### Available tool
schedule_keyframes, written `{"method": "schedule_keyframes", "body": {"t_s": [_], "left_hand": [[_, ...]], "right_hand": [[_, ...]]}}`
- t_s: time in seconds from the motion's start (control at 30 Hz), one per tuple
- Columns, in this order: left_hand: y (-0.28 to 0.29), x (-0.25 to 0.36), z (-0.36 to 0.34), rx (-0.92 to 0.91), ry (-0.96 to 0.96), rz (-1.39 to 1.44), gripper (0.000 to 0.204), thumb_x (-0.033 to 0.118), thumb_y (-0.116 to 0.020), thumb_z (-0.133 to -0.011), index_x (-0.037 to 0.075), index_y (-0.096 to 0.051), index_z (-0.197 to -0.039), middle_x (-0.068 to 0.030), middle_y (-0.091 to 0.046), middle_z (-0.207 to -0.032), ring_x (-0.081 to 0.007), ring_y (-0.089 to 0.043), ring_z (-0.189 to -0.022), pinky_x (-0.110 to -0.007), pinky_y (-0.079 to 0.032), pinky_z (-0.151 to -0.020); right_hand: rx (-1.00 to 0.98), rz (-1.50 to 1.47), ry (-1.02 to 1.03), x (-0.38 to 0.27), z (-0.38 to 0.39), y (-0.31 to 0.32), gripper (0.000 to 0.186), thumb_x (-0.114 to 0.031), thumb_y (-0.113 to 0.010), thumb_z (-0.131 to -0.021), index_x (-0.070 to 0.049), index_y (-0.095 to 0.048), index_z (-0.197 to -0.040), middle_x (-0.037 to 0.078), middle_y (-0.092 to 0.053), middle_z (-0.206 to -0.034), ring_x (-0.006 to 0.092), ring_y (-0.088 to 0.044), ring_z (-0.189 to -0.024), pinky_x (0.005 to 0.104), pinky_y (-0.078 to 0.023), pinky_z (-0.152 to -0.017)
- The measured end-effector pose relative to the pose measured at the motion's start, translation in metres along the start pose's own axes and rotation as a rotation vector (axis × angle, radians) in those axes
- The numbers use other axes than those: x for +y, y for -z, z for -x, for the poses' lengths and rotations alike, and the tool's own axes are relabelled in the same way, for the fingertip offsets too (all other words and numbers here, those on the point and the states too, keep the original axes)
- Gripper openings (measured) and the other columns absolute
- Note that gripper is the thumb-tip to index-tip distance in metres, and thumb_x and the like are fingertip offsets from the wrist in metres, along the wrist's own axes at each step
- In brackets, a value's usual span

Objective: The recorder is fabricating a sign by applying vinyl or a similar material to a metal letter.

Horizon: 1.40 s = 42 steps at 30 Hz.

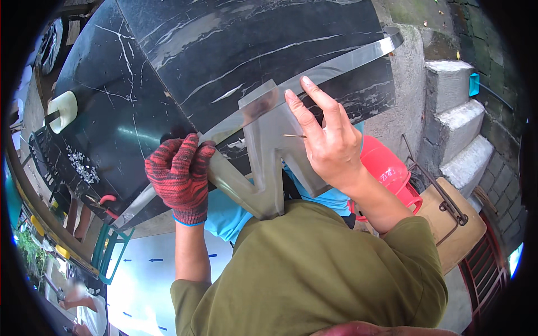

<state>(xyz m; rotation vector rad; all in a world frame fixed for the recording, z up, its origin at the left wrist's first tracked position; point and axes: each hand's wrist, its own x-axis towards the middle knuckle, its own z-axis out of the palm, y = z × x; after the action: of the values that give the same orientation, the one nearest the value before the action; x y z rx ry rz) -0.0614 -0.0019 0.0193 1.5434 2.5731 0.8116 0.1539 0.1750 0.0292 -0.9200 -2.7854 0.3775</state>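
Observation:
My left hand (179,173), in a red and black knitted glove, pinches a long shiny metal strip (350,60) against a grey zigzag, letter-shaped metal piece (263,179). The strip slants from the lower left up to the far right, where its end curls. Against my body rests the zigzag piece, its upper end by the strip. My bare right hand (335,144) has two fingers stretched apart at the strip's near edge. A thin brown stick (293,135) juts from under that hand, apparently held there; its thumb is hidden.
The black marble-patterned table (252,45) carries a roll of white tape (63,112), small shiny scraps (83,165) and red-handled pliers (105,204) at the left. A red plastic chair or tub (386,165) stands right of me, near concrete steps (457,120). Another person (87,308) is at the lower left.

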Motion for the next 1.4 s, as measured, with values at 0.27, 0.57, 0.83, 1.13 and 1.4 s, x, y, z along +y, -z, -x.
{"method": "schedule_keyframes", "body": {"t_s": [0.27,0.57,0.83,1.13,1.4], "left_hand": [[0.002,0.001,0.0,-0.018,0.056,0.064,0.041,0.016,-0.096,-0.067,0.013,-0.081,-0.105,-0.0054,-0.072,-0.1,-0.026,-0.064,-0.092,-0.041,-0.051,-0.084],[0.001,0.002,0.0,-0.007,0.031,0.046,0.042,0.015,-0.096,-0.067,0.013,-0.081,-0.106,-0.005,-0.073,-0.101,-0.0255,-0.064,-0.092,-0.04,-0.05,-0.084],[0.002,0.001,-0.002,-0.06,0.038,0.096,0.04,0.014,-0.093,-0.071,0.015,-0.082,-0.109,-0.0058,-0.071,-0.101,-0.0249,-0.064,-0.091,-0.04,-0.05,-0.082],[0.0,0.001,-0.002,-0.136,0.011,0.059,0.048,0.009,-0.083,-0.076,0.032,-0.083,-0.118,-0.0053,-0.066,-0.11,-0.0248,-0.063,-0.097,-0.04,-0.049,-0.087],[0.003,0.0,0.006,-0.192,0.047,-0.053,0.049,0.012,-0.082,-0.076,0.034,-0.082,-0.12,-0.0032,-0.065,-0.113,-0.0264,-0.06,-0.104,-0.041,-0.047,-0.09]], "right_hand": [[-0.009,-0.01,0.006,0.0,-0.002,0.003,0.063,0.007,-0.073,-0.076,-0.012,-0.073,-0.136,0.012,-0.063,-0.141,0.0215,-0.069,-0.089,0.0288,-0.056,-0.063],[-0.028,-0.018,0.012,0.001,-0.001,0.003,0.061,0.005,-0.074,-0.077,-0.012,-0.072,-0.136,0.013,-0.063,-0.141,0.0219,-0.069,-0.09,0.0289,-0.057,-0.065],[0.042,0.016,0.069,0.008,0.002,-0.007,0.065,0.001,-0.063,-0.078,-0.011,-0.067,-0.142,0.01,-0.059,-0.148,0.0155,-0.055,-0.074,0.0235,-0.054,-0.059],[0.032,-0.011,0.054,0.006,0.002,-0.006,0.064,0.002,-0.062,-0.08,-0.011,-0.067,-0.142,0.01,-0.058,-0.149,0.0156,-0.056,-0.075,0.0239,-0.055,-0.06],[-0.06,-0.027,-0.004,-0.001,-0.001,0.005,0.062,0.006,-0.071,-0.08,-0.013,-0.07,-0.139,0.013,-0.06,-0.143,0.0252,-0.071,-0.099,0.0308,-0.061,-0.072]]}}
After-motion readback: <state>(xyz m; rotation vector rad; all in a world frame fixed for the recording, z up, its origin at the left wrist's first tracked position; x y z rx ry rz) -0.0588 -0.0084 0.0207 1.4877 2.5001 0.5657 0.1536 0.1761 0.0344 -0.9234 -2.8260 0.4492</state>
